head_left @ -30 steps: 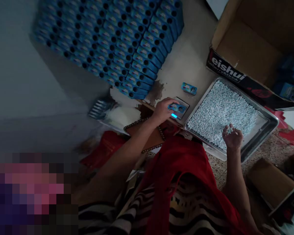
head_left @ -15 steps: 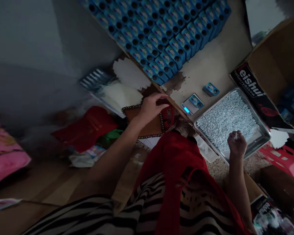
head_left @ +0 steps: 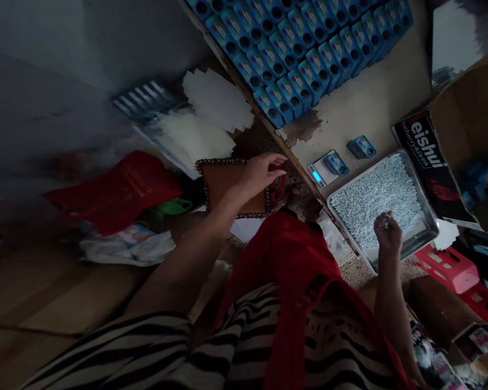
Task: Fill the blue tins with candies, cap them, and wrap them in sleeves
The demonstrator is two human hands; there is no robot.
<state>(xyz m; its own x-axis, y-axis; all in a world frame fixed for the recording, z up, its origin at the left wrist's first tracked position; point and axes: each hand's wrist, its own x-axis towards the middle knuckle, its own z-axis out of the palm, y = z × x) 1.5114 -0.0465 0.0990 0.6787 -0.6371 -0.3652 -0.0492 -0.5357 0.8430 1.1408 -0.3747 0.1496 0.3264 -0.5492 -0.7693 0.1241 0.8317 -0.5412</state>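
A few small white pellets [head_left: 386, 221] are held in the bent fingers of the right hand [head_left: 387, 230], which is turned palm up, its fingers curled in around them. Many more pellets, white to pale blue, are spread in a loose layer across a shallow rectangular metal tray [head_left: 433, 232], above whose near side the right hand is held. Whether the back of the hand is touched by the layer beneath cannot be told. A strip of bare metal is left uncovered along the tray's right side.

The left hand [head_left: 265, 171] is held well apart from the right one and well to the left of the tray, just off the edge of the pale, worn desk [head_left: 350, 116]. Nothing is grasped by it: its thumb and fingers are parted, with a gap between them. Beneath it, a flat orange-brown panel with a dark beaded border [head_left: 228, 187] is partly covered by the wrist.

Between the left hand and the tray, near the desk's edge, a small flat scale with a lit blue display [head_left: 318, 176] is set down, and a small blue printed box [head_left: 335, 163] is rested on it. A second blue printed box [head_left: 361, 147] is placed just beyond, near the tray's far left corner. Farther off, close rows of upright blue boxes [head_left: 305, 70] are lined up. To the right of the tray, an open cardboard carton with a black lettered panel [head_left: 425, 149] is seen, with blue items inside it.
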